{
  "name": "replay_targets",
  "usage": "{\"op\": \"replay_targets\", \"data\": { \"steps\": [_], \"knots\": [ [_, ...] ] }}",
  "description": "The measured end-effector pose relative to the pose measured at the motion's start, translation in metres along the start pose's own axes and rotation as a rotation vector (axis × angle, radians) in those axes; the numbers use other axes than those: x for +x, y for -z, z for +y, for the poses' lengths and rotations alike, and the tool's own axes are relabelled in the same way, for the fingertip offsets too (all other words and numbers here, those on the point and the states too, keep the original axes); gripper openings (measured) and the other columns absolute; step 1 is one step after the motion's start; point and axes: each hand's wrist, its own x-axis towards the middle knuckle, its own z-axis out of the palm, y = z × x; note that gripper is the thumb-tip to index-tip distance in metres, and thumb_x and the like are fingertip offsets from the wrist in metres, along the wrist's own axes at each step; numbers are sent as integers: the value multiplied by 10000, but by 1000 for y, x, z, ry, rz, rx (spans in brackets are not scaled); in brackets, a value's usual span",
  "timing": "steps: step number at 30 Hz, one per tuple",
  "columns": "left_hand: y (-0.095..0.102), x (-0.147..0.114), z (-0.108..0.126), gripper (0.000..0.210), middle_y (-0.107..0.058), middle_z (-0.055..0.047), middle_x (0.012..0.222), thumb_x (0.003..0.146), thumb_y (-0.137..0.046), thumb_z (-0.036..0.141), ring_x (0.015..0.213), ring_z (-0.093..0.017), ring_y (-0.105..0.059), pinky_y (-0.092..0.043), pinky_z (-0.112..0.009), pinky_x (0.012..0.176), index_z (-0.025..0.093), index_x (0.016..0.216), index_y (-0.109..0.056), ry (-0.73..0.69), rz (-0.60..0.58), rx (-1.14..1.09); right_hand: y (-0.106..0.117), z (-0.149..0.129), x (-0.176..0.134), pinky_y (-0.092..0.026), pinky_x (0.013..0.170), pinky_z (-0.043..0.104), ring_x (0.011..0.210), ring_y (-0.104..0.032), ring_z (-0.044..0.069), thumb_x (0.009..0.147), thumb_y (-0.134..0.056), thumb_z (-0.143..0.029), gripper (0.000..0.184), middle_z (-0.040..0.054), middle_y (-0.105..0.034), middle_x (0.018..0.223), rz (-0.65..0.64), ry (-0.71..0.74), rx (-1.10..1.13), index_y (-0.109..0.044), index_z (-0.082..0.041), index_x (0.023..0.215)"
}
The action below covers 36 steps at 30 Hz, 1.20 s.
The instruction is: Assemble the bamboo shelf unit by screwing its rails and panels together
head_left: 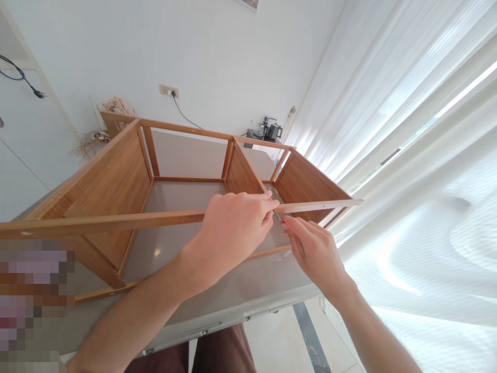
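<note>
A wooden frame (166, 220) with two open bays and a middle panel (244, 168) lies on a grey table (233, 280). My left hand (236, 220) is closed over the near top rail, where the middle panel meets it, with thumb and fingertips pinched together there. In my right hand (314, 248), just right of the left, the fingers pinch a thin metal hex key (278, 215). Its upper end reaches the rail beside my left fingertips. The fingers hide the exact point of contact and most of the key.
A white curtain (407, 181) hangs close on the right. Behind the frame stand a black kettle (274, 132) and dried plants (118, 106). A cord runs from the wall socket (169, 91). A blurred-out patch (34, 274) covers the lower left.
</note>
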Motion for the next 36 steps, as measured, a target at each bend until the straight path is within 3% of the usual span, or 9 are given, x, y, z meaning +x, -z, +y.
{"op": "replay_targets", "data": {
  "steps": [7, 14, 18, 29, 36],
  "knots": [
    [-1, -1, -1, 309, -747, 64, 1168, 947, -525, 268, 829, -211, -751, -459, -287, 577, 399, 1139, -729, -15, 14, 6, -7, -8, -2, -398, 552, 225, 516, -542, 98, 1029, -421, -294, 278, -18, -665, 664, -65, -137, 161, -621, -235, 845],
    [0, -1, -2, 309, -771, 33, 1105, 954, -511, 270, 860, -206, -750, -454, -280, 586, 370, 1149, -729, -22, -4, -5, -28, -32, -4, -429, 539, 207, 505, -659, 119, 1041, -398, -460, 335, -65, -616, 521, -179, -467, 683, -506, -235, 817],
    [0, 0, -2, 300, -760, 39, 1141, 956, -514, 280, 873, -205, -750, -462, -282, 600, 369, 1145, -730, -26, -9, -14, -33, -43, -1, -423, 515, 210, 501, -684, 146, 1030, -387, -540, 367, -73, -586, 496, -204, -570, 939, -491, -227, 868],
    [-1, 0, -3, 295, -775, 45, 1087, 951, -507, 276, 844, -193, -748, -405, -277, 554, 372, 1113, -734, -37, 18, -9, -41, -46, -10, -471, 573, 221, 524, -672, 133, 1031, -417, -500, 340, -46, -648, 528, -72, -566, 858, -488, -233, 832],
    [-1, 0, -3, 302, -772, 28, 1099, 950, -512, 285, 848, -188, -744, -412, -270, 573, 380, 1133, -732, -36, 11, -7, -42, -45, -8, -537, 628, 257, 581, -686, 147, 1020, -440, -484, 328, -19, -676, 587, -59, -547, 902, -512, -237, 816]
  ]
}}
